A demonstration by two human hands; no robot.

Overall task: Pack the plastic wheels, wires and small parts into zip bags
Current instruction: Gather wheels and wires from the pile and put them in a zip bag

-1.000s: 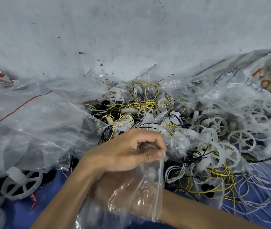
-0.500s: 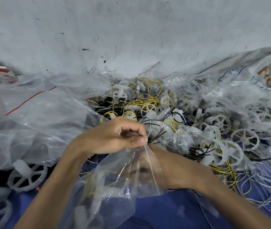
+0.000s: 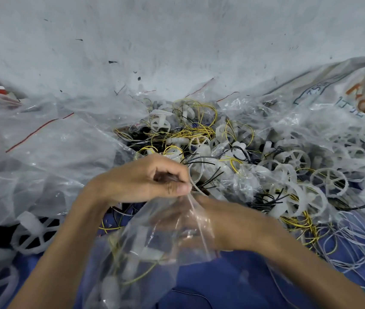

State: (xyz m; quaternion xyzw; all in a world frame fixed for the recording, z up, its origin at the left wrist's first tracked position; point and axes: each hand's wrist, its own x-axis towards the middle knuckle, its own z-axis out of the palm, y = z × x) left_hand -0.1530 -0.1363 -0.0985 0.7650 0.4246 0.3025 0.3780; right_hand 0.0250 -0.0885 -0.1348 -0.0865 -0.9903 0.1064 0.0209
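Grey speckled wall (image 3: 177, 41) fills the view far beyond the fingers. Big heap of white spoked plastic wheels (image 3: 288, 175) tangled with yellow, black and white wires (image 3: 190, 130) lies just beyond and right of the fingers, touching them at the near edge. Pile of loose clear plastic bags (image 3: 43, 152) with red zip lines sits left of the fingers. Blue surface (image 3: 232, 282) shows below the fingers, under the forearms. Printed woven sack (image 3: 344, 92) lies well off to the upper right of the fingers.

Clear zip bag (image 3: 145, 253) hangs down from the fingers over the blue surface, with white plastic parts and a yellow wire blurred inside. Left hand (image 3: 141, 179): its curled fingers (image 3: 177, 188) pinch the bag's top edge, thumb against forefinger. Right hand (image 3: 239, 224) is just below and right of that pinch, reaching in against the bag. Its fingers are veiled by the film, so cannot tell whether they grip anything.

Single white spoked wheel (image 3: 32, 235) lies well left of and below the fingers, partly under the loose bags.
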